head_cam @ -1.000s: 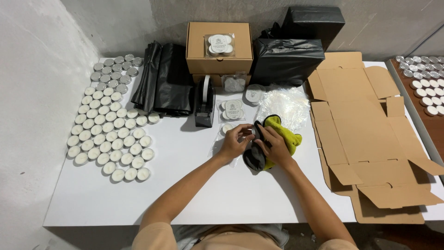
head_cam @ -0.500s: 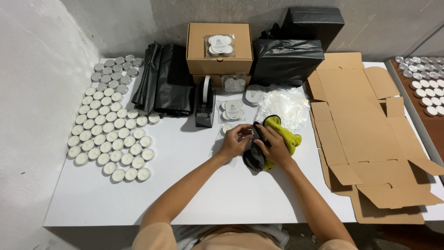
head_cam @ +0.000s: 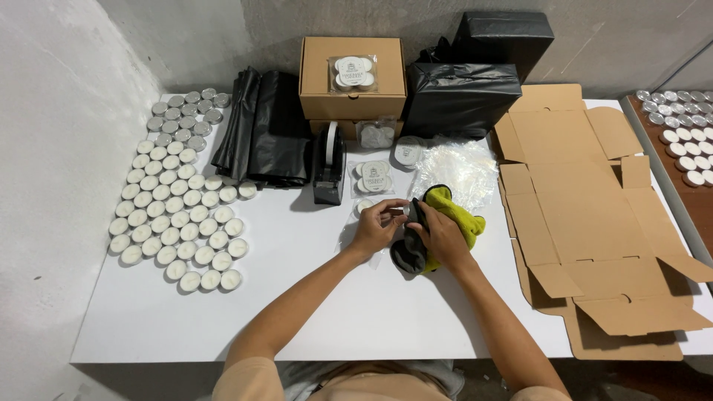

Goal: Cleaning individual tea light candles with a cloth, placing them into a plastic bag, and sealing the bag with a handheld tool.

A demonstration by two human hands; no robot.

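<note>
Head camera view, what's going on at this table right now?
A person sits at a white table, both hands together over a yellow and dark cloth. The left hand and right hand pinch a small item between them, too hidden to identify. Rows of tealight candles lie on the left, a tape dispenser ahead and flattened cardboard on the right.

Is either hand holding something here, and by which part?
Both hands, left hand and right hand, pinch a small object at its edges; what it is cannot be told.
</note>
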